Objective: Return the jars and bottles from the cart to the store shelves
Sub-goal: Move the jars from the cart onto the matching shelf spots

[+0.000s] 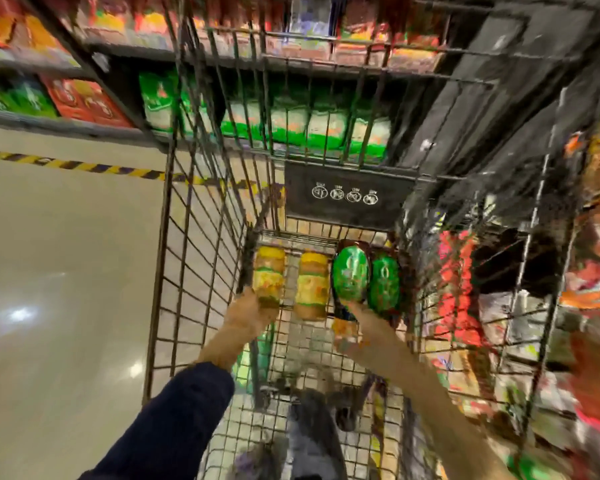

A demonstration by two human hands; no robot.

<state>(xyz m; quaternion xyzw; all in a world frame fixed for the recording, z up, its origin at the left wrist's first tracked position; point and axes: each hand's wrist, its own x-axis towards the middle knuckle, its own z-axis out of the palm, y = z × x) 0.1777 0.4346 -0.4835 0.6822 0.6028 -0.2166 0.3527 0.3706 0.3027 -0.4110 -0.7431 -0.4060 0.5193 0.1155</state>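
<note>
Yellow jar (269, 277) in left grip (253, 313) beside cart (157, 271) wall (blurry).

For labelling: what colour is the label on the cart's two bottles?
Green on both bottles; the head view shows it.

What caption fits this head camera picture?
Left hand on a yellow jar, right hand at a green bottle, inside the wire cart.

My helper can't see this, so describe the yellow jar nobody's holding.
Look in the wire cart, at its far end below the black sign. Of four containers in a row, the free jar is second from left, between the held jar and green bottles.
</note>
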